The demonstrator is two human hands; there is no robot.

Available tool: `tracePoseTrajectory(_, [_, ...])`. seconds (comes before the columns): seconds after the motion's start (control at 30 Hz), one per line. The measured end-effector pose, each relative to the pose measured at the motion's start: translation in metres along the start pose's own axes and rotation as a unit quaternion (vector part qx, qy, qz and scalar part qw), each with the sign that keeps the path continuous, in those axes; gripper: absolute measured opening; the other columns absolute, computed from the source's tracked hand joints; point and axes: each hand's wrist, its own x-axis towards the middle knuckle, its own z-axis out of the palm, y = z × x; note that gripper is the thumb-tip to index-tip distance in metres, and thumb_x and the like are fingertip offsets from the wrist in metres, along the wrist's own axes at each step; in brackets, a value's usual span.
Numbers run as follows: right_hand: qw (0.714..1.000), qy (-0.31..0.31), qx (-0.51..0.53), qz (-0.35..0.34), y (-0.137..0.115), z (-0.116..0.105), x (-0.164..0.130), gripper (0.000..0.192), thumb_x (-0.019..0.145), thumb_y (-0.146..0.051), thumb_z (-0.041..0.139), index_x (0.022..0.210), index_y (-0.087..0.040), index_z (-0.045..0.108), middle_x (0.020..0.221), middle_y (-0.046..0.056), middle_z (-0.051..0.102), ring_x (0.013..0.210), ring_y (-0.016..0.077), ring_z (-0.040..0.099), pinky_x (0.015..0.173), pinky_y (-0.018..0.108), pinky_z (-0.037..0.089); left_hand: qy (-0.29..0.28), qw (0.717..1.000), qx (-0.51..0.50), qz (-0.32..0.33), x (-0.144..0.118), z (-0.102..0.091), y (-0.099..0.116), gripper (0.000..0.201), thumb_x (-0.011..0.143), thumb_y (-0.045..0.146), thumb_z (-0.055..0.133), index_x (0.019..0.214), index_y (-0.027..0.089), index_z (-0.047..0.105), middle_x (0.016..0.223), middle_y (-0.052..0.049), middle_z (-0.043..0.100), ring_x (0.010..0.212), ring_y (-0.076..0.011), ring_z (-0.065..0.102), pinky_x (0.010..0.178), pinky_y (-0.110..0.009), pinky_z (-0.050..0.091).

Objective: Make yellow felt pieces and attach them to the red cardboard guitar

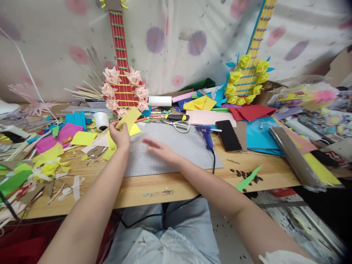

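Observation:
My left hand (119, 135) pinches a strip of yellow paper (128, 119) at the left edge of the grey cutting mat (181, 146). My right hand (161, 149) hovers flat over the mat with its fingers apart and blurred, holding nothing. Scissors (178, 125) and a blue glue gun (206, 134) lie at the mat's far edge, beyond the right hand. A black phone (228, 135) rests to the right of the glue gun.
A red paper guitar with pink flowers (121, 86) and a yellow one with yellow flowers (247, 79) lean against the back cloth. Coloured paper scraps (49, 157) cover the left of the wooden table (154, 189). A white tape roll (101, 120) sits near the left hand. Foil packs (299, 157) lie right.

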Motion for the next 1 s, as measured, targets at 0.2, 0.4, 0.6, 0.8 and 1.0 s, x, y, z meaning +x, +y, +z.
tracePoseTrajectory(0.2, [0.973,0.145,-0.154,0.092,0.018,-0.018,0.005,0.043,0.073,-0.03,0.061,0.113,-0.014,0.056,0.131,0.013,0.046,0.129,0.0262,0.031,0.109,0.045,0.016,-0.008,0.996,0.01,0.094,-0.004,-0.005,0.011,0.032,0.083,0.034,0.043,0.106,0.011,0.04,0.108,-0.008,0.054,0.095,-0.0135,0.052,0.083,-0.029,0.041])
tracePoseTrajectory(0.4, [0.951,0.266,-0.027,0.155,0.023,-0.034,0.006,0.028,0.081,-0.027,0.043,0.102,-0.015,0.057,0.09,0.008,0.064,0.082,0.0178,0.061,0.077,0.037,0.049,-0.074,0.972,0.037,0.219,-0.045,0.023,-0.008,0.018,0.078,0.026,0.05,0.094,0.018,0.05,0.09,-0.003,0.06,0.088,-0.0161,0.055,0.082,-0.031,0.042])
tracePoseTrajectory(0.6, [0.92,0.282,-0.274,0.012,0.041,-0.063,-0.012,0.069,0.06,-0.008,0.058,0.126,-0.019,0.04,0.125,0.011,0.042,0.118,0.0232,0.037,0.099,0.041,0.034,-0.278,0.893,0.111,0.337,-0.057,0.018,-0.021,0.036,0.075,0.017,0.052,0.111,0.022,0.052,0.088,-0.001,0.066,0.088,-0.0174,0.057,0.082,-0.031,0.042])
tracePoseTrajectory(0.8, [0.928,0.189,-0.316,-0.047,0.046,-0.057,-0.013,0.021,0.071,-0.015,0.059,0.091,-0.02,0.063,0.11,0.006,0.055,0.106,0.0204,0.043,0.096,0.038,0.032,-0.278,0.894,0.16,0.312,-0.058,0.01,-0.022,0.026,0.075,0.019,0.054,0.1,0.023,0.06,0.087,-0.001,0.068,0.086,-0.019,0.058,0.08,-0.033,0.043])
tracePoseTrajectory(1.0, [0.938,0.174,-0.3,0.0,0.047,-0.05,-0.008,0.004,0.075,-0.018,0.06,0.074,-0.018,0.063,0.085,0.004,0.063,0.088,0.0175,0.048,0.084,0.031,0.036,-0.264,0.896,0.188,0.304,-0.058,0.011,-0.022,0.021,0.074,0.022,0.054,0.093,0.021,0.063,0.093,-0.004,0.067,0.089,-0.0209,0.057,0.084,-0.035,0.042])
